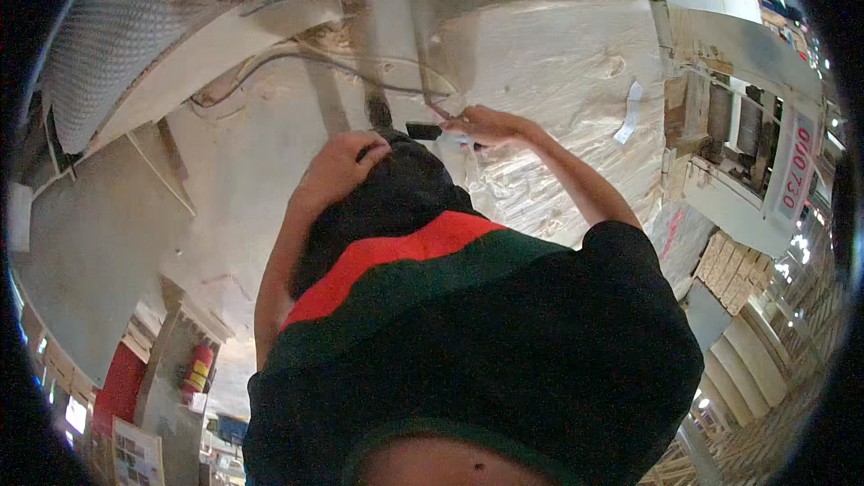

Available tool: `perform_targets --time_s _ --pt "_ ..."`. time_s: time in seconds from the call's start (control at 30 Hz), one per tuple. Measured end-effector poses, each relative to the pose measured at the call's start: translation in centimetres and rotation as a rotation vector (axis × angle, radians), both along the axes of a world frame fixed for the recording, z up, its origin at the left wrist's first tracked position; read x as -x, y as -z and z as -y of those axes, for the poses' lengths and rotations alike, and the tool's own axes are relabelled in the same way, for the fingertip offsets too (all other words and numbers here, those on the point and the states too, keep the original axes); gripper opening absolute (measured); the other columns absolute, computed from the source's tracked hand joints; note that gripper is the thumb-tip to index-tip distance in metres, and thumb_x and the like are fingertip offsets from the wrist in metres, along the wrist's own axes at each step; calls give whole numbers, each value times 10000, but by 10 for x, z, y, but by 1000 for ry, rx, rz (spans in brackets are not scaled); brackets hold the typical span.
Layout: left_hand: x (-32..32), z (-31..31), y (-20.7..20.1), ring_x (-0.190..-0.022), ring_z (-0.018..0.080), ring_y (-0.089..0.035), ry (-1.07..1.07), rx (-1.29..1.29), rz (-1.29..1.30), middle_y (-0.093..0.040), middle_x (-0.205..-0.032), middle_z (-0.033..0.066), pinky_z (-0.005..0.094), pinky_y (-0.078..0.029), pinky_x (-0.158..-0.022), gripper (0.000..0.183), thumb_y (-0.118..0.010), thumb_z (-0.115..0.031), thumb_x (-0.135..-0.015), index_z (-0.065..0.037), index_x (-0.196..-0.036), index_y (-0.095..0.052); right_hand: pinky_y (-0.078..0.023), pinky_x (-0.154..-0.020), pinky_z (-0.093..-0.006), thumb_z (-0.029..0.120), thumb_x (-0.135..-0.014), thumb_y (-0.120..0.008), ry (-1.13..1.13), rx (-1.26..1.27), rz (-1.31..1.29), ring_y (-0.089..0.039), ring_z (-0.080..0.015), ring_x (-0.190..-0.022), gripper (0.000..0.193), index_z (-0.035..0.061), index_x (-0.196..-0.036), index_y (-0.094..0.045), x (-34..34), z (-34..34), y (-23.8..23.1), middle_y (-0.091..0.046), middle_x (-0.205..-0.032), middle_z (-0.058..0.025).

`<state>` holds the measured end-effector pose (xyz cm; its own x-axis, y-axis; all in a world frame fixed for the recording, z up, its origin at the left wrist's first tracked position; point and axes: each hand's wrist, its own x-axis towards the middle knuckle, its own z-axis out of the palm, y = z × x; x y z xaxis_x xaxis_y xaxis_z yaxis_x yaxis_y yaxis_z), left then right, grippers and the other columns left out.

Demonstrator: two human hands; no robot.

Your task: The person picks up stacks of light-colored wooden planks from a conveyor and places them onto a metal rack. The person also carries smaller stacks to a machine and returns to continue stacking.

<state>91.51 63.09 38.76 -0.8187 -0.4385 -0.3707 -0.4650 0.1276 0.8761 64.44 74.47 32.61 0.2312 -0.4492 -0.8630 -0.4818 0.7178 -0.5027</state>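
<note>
My left hand rests at the front of my black clothing, its fingers bent and closed on the dark cloth. Farther forward and to the right, my right hand is closed round a small tool with a black rectangular end and a paler part by the fingers. The exact kind of tool cannot be made out. Beneath this hand lies a pale, dusty surface with streaks and wrinkles. A dark cable curves across it just ahead of my hands.
A grey textured roll or cover stands at the far left. A white strip lies on the dusty surface. On the right is a machine housing, with stacked wood behind it. A red fire extinguisher stands at the lower left.
</note>
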Motion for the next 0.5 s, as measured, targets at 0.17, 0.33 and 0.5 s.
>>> perform_targets --time_s 0.17,0.33,0.5 --pt "-16 -10 -56 -797 317 -640 9 -88 -16 -655 -851 180 353 -483 -730 179 -572 -155 -873 4 -933 -628 -490 -511 -303 499 -891 -512 -38 -105 107 -569 -154 -643 509 38 -1069 -636 -5 20 -8 -586 -782 -82" --pt "-10 -20 -60 -802 301 -645 -77 -63 1 -657 -861 170 348 -483 -727 158 -583 -143 -868 -6 -931 -628 -488 -593 -290 440 -920 -502 -47 -65 228 -601 -139 -668 448 29 -1007 -656 2 27 6 -633 -770 -94" --pt "-4 -28 -59 -790 291 -652 -135 -43 -16 -665 -862 153 345 -489 -715 151 -593 -154 -865 -29 -941 -632 -495 -676 -360 414 -922 -506 -198 316 165 -616 -207 -719 433 58 -1138 -626 4 10 23 -658 -815 -123"
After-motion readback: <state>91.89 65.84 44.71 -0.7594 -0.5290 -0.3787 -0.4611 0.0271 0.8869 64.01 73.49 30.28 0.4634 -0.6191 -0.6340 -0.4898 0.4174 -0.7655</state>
